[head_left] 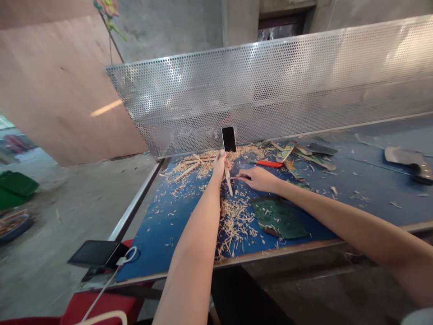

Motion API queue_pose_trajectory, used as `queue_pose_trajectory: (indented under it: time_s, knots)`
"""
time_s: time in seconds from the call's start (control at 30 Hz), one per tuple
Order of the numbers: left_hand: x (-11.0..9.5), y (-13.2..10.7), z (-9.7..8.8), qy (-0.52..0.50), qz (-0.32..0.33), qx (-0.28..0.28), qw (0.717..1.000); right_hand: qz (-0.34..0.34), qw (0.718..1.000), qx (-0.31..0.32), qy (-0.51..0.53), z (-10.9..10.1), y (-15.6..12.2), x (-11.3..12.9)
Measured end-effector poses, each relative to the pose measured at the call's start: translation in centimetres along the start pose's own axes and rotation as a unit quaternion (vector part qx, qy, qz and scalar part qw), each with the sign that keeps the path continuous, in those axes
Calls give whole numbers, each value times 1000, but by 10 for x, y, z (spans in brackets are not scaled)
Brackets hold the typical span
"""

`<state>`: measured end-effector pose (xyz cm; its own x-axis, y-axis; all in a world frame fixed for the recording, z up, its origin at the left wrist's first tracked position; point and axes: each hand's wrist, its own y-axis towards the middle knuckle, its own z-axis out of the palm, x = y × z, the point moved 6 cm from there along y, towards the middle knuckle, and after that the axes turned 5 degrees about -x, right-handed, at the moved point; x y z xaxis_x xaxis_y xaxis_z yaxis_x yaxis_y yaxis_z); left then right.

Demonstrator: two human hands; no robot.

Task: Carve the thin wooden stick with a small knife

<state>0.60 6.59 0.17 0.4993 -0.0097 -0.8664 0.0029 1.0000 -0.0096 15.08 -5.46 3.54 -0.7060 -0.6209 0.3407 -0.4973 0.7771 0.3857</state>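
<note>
My left hand [220,165] is closed around a pale, narrow wooden strip [229,184], which slants down toward me over the table. Fingers wrapped, my right hand [257,178] grips a small carving knife [235,178] whose thin blade meets the strip's right side. Most of the knife's handle is hidden in the fist. Curled wood shavings [235,225] lie heaped beneath the strip. Close to my right forearm is a dark green sheet [279,217], perhaps sandpaper, with shavings on it. Beyond my right hand rests a red-handled tool [269,164].
A phone [229,139] leans against a perforated metal panel [270,85] behind the blue tabletop [158,234]. Wood scraps [192,169] lie at the back left, patterned strips [294,158] at the right, a hatchet-like blade [402,155] far right. A cabled black device [98,253] sits by the left corner.
</note>
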Motion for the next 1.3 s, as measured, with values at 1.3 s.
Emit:
queue_pose_trajectory:
  time_s: [1.3]
  knots:
    - [3,10,-8,-29,-55,-22,998,-21,1000,4,14,3,0,-1]
